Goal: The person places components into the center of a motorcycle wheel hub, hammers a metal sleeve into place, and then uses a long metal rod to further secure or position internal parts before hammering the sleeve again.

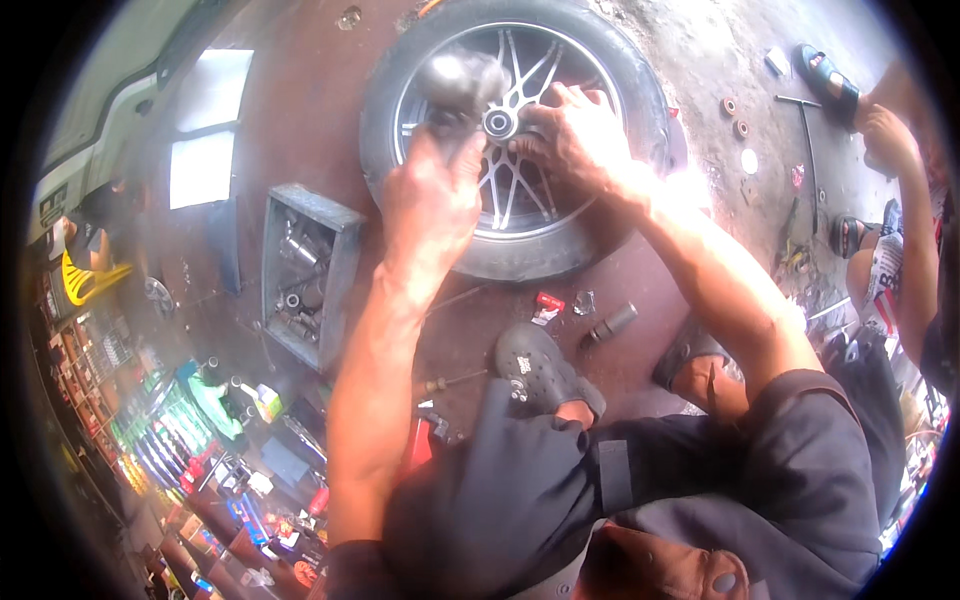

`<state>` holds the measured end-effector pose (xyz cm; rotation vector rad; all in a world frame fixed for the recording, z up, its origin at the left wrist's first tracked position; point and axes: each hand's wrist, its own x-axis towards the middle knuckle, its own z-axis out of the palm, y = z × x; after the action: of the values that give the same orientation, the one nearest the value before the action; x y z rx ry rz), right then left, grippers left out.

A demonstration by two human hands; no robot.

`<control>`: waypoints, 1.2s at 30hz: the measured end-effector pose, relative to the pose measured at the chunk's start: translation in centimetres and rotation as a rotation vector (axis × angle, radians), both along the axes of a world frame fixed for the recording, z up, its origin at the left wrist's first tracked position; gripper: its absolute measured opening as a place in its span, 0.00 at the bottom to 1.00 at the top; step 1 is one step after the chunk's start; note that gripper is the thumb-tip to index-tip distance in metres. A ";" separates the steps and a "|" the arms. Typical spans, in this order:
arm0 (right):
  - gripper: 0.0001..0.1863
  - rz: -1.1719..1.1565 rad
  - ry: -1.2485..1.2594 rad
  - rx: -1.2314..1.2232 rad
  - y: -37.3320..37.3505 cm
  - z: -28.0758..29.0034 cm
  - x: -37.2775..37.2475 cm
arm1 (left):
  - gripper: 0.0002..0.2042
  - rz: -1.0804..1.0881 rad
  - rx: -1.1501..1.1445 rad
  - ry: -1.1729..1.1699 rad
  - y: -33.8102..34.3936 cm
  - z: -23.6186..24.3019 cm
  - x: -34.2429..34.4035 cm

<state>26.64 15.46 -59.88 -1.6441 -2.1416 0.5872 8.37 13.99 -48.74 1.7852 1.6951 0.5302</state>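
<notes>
A motorcycle wheel (pixel 480 222) with silver spokes and a black tyre (pixel 520 262) lies flat on the floor in front of me. At its middle is a round hub (pixel 499 123) with a ring-shaped opening. My left hand (pixel 435 195) is closed round the handle of what looks like a hammer (pixel 462 82), its rounded, shiny head smeared by motion above the left spokes. Close against the hub's right side, my right hand (pixel 580 140) grips the wheel with curled fingers. Whether a small part sits between those fingers is hidden.
Left of the wheel stands a grey metal box (pixel 350 217) holding sockets and metal parts. A dark metal cylinder (pixel 614 322) and a red packet (pixel 547 307) lie near my foot. At right are bearings (pixel 741 128), a T-handle wrench (pixel 808 150) and another person's hand (pixel 890 140).
</notes>
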 end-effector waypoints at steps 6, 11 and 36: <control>0.24 0.000 0.004 0.031 -0.4 -0.5 -0.4 | 0.18 0.014 -0.045 0.183 2.5 -0.3 -0.9; 0.22 0.029 -0.010 -0.056 0.3 1.9 -0.9 | 0.22 0.032 -0.119 0.281 0.0 -1.9 -2.0; 0.23 -0.005 -0.002 0.015 0.1 -0.3 0.1 | 0.16 0.021 0.054 -0.012 -0.5 -0.3 -0.5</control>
<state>26.76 15.59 -60.15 -1.6421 -2.1372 0.5673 7.92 13.51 -49.09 1.7997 1.7086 0.5993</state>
